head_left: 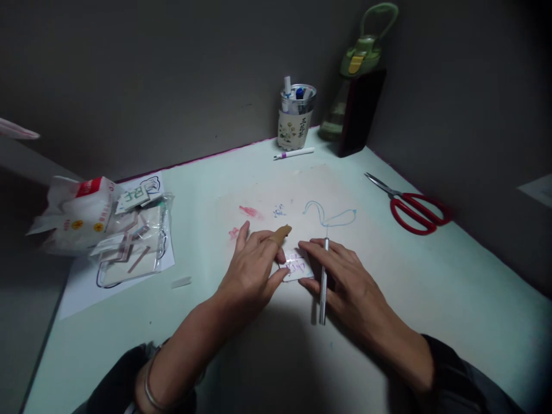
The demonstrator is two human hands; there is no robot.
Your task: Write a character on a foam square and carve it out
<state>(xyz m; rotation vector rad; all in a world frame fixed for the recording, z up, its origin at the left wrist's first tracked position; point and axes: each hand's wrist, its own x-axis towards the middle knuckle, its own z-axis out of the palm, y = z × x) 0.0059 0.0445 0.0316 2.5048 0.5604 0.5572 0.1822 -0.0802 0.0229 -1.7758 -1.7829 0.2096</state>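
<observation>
A small white block (296, 265) with purple marks on its top lies on the stained sheet (276, 184), held between both hands. My left hand (254, 261) closes on its left side, thumb and fingers at its edges. A tan cover sits on one of the left fingers. My right hand (345, 276) has its thumb and forefinger at the block's right edge. A silver craft knife (324, 282) is tucked in the right hand's fingers, its thin blade pointing away from me. How the lower right fingers grip is partly hidden.
Red-handled scissors (414, 213) lie at right. A pen cup (295, 118), a white marker (294, 153), a green bottle (340, 109) and a dark phone (362, 112) are at the back. Plastic packets (142, 241) rest on paper at left, near a small clear strip (181, 282).
</observation>
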